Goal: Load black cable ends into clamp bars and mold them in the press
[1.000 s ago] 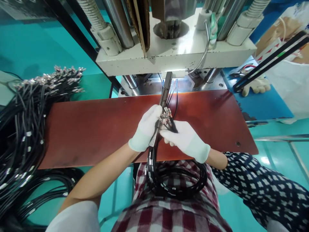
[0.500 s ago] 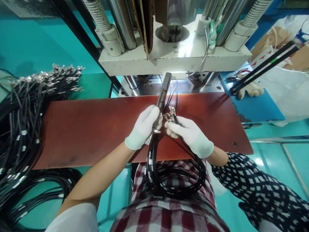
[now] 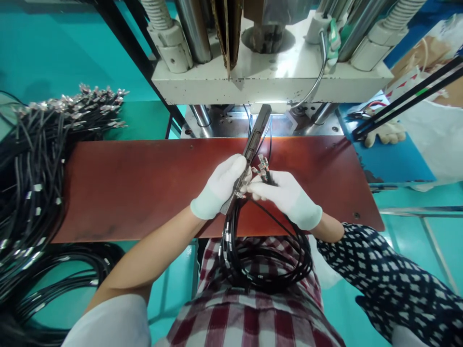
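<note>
My left hand (image 3: 226,180), in a white glove, is closed around a long dark metal bar (image 3: 259,127) with slots along its face. The bar tilts away toward the press. My right hand (image 3: 285,195), gloved too, grips a bunch of black cables whose shiny metal connectors (image 3: 263,165) stick up above the fingers. Its fingertips are at the lower part of the bar, by another small connector (image 3: 239,194). From both hands the coiled black cables (image 3: 267,284) hang over the board's front edge onto my lap. My fingers hide what exactly they pinch at the bar.
A reddish-brown board (image 3: 144,193) lies before me. Behind it stands a press with a white plate (image 3: 267,89) and steel posts. Many cables with metal ends (image 3: 87,106) are piled at left. A glove (image 3: 385,132) lies on a blue surface (image 3: 405,159) at right.
My right hand has moved left, its fingertips now at the bar. The connectors in it came closer to the bar. The view has shifted slightly.
</note>
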A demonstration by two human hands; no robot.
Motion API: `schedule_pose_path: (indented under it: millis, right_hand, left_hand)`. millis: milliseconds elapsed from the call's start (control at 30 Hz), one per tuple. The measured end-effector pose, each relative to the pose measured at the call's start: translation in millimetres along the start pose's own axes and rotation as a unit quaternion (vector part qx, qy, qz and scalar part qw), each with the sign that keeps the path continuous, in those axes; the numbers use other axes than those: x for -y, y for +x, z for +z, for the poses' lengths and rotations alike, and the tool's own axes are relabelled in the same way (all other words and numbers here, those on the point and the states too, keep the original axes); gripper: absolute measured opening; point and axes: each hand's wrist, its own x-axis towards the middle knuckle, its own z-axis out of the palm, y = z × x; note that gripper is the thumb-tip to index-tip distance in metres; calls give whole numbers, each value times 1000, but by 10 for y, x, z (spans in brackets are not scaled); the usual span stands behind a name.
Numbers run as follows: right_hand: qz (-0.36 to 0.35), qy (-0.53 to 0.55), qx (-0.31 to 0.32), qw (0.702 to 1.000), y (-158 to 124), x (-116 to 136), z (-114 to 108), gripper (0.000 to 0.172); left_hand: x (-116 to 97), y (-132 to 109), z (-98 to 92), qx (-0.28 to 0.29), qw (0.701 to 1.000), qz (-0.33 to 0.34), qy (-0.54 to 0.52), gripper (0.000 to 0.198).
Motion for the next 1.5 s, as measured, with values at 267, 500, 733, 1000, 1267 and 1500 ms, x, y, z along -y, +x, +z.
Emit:
schedule_pose_path:
  millis: [267,500,733,1000,1267,1500]
  right_hand:
    - [-49,-97,-25,994,30,-66,135,17]
    - [-62,-142,-39,987,12,-112,135,24]
    - [-73,-1,-39,997,-51,-62,31,21]
    - [88,266,107,954,69,-116,-143,32]
    - [-48,-22,-33,998,33,-20,-49,9]
    - [-56,-107,-39,992,51,-32,15,12]
  left_hand:
    - [5,-28,32,-61,994,44,78,40]
    - [4,-30,45,-111,980,67,151,40]
    - [-15,-20,0,-49,996,18,75,41]
    - [-6,-16,-22,4,1000,-25,15,43]
    - [22,-16,-25,21,1000,8,9,39]
    - [-14,-32,-1,-21,992,35,122,39]
